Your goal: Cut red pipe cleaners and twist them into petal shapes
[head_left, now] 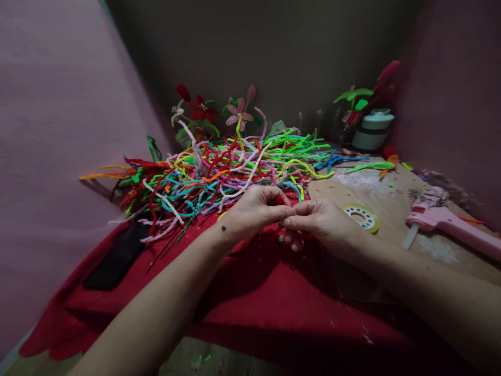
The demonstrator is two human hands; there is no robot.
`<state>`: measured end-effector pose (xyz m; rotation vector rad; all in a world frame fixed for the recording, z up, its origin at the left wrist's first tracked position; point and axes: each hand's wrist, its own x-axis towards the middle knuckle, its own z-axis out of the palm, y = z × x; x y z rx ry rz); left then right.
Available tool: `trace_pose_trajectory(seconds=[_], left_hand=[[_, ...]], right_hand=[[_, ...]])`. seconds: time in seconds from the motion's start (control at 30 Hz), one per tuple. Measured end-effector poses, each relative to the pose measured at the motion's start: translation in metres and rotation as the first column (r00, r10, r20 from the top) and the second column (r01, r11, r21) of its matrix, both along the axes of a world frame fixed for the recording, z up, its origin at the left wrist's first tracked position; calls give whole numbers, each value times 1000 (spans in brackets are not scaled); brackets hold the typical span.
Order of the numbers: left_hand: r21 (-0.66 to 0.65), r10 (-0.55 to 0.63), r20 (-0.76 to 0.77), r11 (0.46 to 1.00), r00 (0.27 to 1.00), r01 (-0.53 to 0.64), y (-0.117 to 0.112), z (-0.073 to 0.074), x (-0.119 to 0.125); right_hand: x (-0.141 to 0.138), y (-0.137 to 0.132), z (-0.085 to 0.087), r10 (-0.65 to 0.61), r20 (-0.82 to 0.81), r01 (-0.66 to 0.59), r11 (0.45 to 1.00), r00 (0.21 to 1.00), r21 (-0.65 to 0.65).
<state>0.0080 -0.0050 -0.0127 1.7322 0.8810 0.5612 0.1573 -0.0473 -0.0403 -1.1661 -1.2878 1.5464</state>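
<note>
Above the middle of the red cloth-draped surface (270, 284), the left hand (256, 206) and right hand (319, 222) meet with pinched fingertips, anything between them too hidden to tell, while fuzzy, bendy stems (235, 162), heaped just beyond toward the back edge, could, being so tangled, drag along together if brushed.

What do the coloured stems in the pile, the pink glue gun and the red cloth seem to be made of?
Coloured stems: probably chenille, matte, judging by their fuzzy outlines.
Pink glue gun: likely plastic, low-sheen, given its smooth, moulded-looking body.
Red cloth: fabric, matte, draping in soft folds; fibre unclear.
</note>
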Motion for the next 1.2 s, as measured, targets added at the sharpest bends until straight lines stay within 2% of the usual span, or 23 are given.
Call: trace_pose_trajectory(seconds=[0.1,0.17,0.33,0.5,0.57,0.7,0.87,0.97,1.1,1.2], left_hand=[[-121,86,144,990,986,-69,-1,-6,1],[-128,146,204,984,968,-122,-1,-9,2],[60,341,154,934,927,-353,-4,-12,10],[165,407,107,893,907,-420,-7,-10,14],[126,396,136,902,908,-413,-7,-8,13],[-53,320,256,947,912,-318,-4,-7,8],[-180,340,348,939,874,-294,7,-10,2],[-212,362,363,929,858,-302,12,-11,0],[-239,298,328,944,896,-226,12,-14,2],[-198,238,291,963,927,-185,7,-16,3]], right_hand=[[1,1,0,-18,-30,18,1000,999,-6],[1,2,-2,-43,-66,41,999,997,-34],[-2,1,-6,-81,-92,74,994,992,-82],[-3,-1,-8,-85,-119,76,994,989,-79],[-3,-2,-7,-78,-134,70,995,988,-69],[-2,-2,-7,-69,-142,57,995,987,-84],[1,1,-11,-61,-151,46,994,987,-104],[4,4,-12,-89,-186,73,993,979,-95],[4,7,-11,-128,-245,103,988,961,-115],[4,8,-10,-154,-313,122,985,937,-118]])
